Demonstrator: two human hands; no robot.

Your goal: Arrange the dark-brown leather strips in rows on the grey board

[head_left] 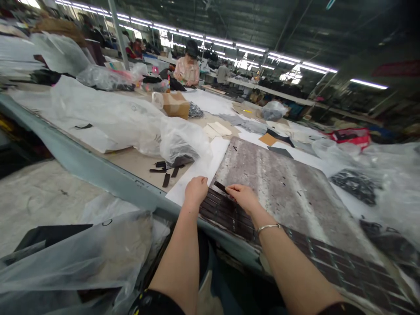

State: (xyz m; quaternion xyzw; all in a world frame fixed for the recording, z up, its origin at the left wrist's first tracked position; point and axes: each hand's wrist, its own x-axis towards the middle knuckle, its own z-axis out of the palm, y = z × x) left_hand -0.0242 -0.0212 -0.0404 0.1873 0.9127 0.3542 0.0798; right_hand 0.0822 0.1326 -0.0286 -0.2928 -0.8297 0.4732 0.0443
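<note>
My right hand [243,197] pinches one end of a short dark strip [220,187], holding it over the near left corner of a worn grey board [272,175]. Rows of similar dark strips [218,204] lie side by side along the board's front edge, below both hands. My left hand [196,190] is closed, with fingers curled at the board's left corner beside a white sheet [180,188]. Whatever it may hold is hidden. Several loose dark strips [166,180] lie on the table to the left, near a clear plastic bag [180,140].
Plastic sheeting [108,109] covers much of the table's left side, near a brown cardboard box [176,105]. Bags with dark pieces [354,186] lie at the right. Below the table edge [108,168] is a plastic-covered pile [98,253]. A person [187,70] works across the table.
</note>
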